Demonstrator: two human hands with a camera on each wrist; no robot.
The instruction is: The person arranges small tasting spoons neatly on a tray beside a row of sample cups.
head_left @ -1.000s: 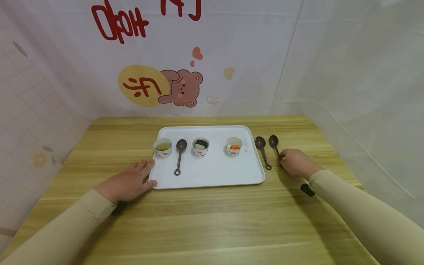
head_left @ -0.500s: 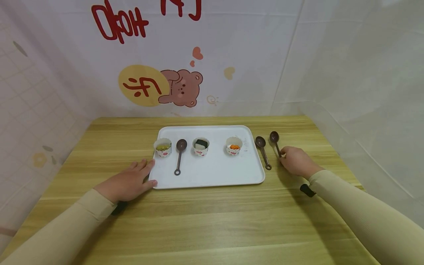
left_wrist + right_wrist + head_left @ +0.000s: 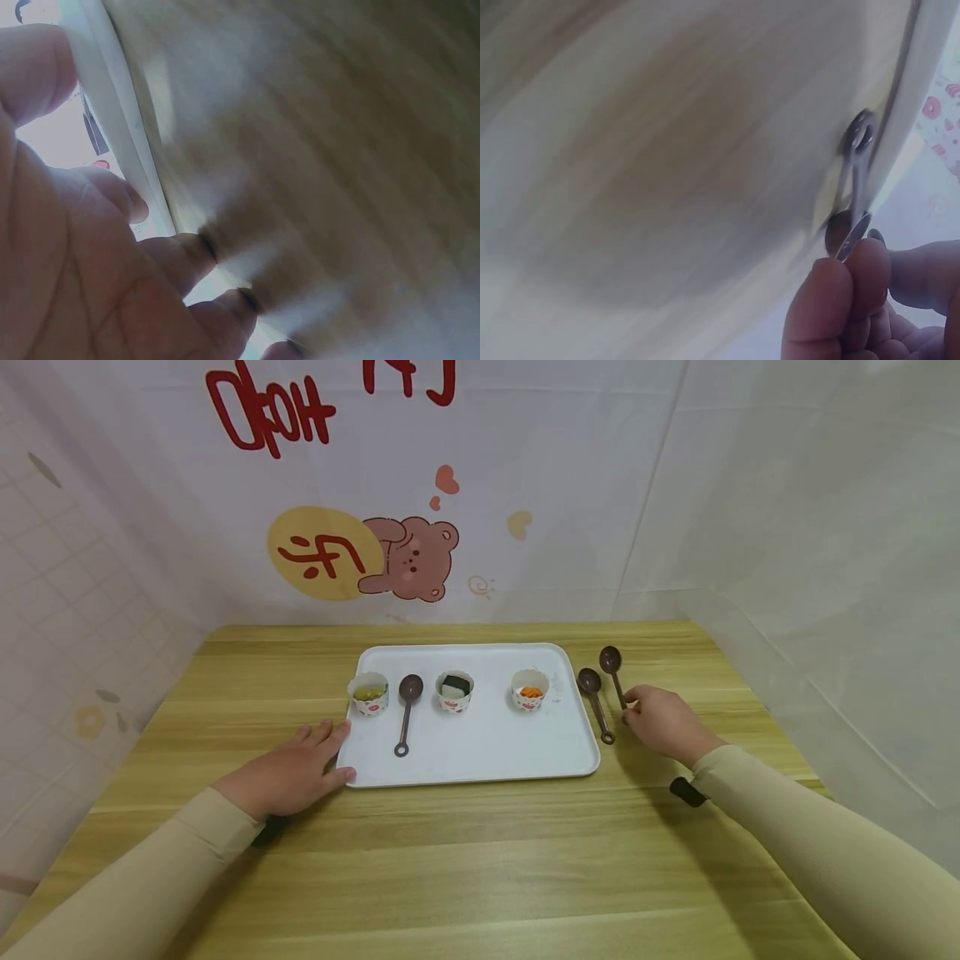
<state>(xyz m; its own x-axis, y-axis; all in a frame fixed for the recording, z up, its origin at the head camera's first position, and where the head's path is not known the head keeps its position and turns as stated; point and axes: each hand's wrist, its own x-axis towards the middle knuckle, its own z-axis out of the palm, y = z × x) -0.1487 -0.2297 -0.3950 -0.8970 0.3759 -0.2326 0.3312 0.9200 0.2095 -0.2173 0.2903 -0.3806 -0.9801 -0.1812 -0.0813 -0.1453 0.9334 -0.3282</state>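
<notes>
In the head view my right hand [image 3: 663,722] pinches the handle of a brown spoon [image 3: 611,660], its bowl pointing away from me. The right wrist view shows thumb and fingertips [image 3: 870,262] closed on that handle. Just left of it a second brown spoon [image 3: 590,681] lies along the right edge of the white tray [image 3: 480,752]. My left hand [image 3: 292,768] rests with fingers spread at the tray's left edge, thumb and index finger touching the rim. A third brown spoon [image 3: 410,689] lies on the tray between two paper cups.
On the tray stand a paper cup with green food [image 3: 369,694], one with a white and dark green piece [image 3: 454,692], and one with orange bits [image 3: 530,692]. The wooden table [image 3: 465,860] meets a printed white curtain [image 3: 570,485] behind and at the sides.
My right hand has shifted slightly left and away from me, carrying the spoon closer to the one beside the tray. The left hand and tray have not moved.
</notes>
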